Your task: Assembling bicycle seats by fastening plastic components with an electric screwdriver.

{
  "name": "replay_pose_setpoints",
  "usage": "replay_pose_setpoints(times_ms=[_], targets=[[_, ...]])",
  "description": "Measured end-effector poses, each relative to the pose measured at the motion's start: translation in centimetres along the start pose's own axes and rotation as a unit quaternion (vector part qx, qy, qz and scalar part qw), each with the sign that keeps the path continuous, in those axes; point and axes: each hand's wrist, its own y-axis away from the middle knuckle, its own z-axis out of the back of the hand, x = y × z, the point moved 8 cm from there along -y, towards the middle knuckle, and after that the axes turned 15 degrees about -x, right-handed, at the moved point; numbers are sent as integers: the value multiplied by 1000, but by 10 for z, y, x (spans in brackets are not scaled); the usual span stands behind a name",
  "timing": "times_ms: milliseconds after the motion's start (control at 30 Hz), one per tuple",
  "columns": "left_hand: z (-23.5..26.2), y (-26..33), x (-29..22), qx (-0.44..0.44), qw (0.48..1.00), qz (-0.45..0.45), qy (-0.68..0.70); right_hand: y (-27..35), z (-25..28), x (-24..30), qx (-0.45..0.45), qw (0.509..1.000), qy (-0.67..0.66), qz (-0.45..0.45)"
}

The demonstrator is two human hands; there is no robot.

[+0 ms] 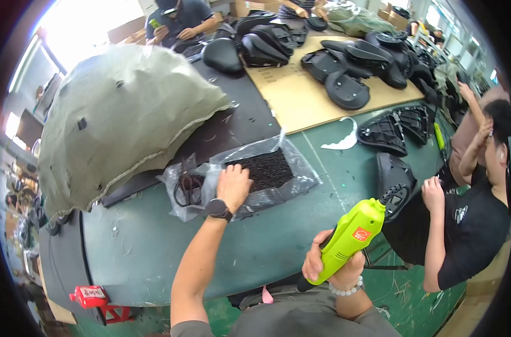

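While the right hand [348,273] is clamped around a lime-green power tool [348,238] at one o'clock from the worker [295,321], the left hand [234,184] is at eleven, on small dark pieces [269,168] heaped in clear plastic [302,164] on the desk [149,241] (whether its fingers are together or apart, I can't tell from here)
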Motion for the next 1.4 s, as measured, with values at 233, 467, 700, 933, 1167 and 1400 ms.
replay_pose_setpoints(times_ms=[233, 467, 700, 933, 1167, 1400], targets=[[34, -7, -15, -120, 992, -19, 40, 9, 28, 42, 15, 996, 9, 87], [84, 22, -184, -9, 940, -208, 271, 7, 22, 103, 59, 882, 195, 425], [72, 5, -215, -12, 941, -197, 275, 5, 46, 128, 6, 912, 188, 364], [39, -9, -248, 78, 938, -276, 194, -11, 95, 138, -82, 901, 220, 364], [-2, -124, -222, 82, 936, -172, 295, -20, 153, 148, -179, 932, 43, 313], [-167, -341, -118, -1, 690, 471, 549, -16, 183, 156, -117, 941, -10, 318]])
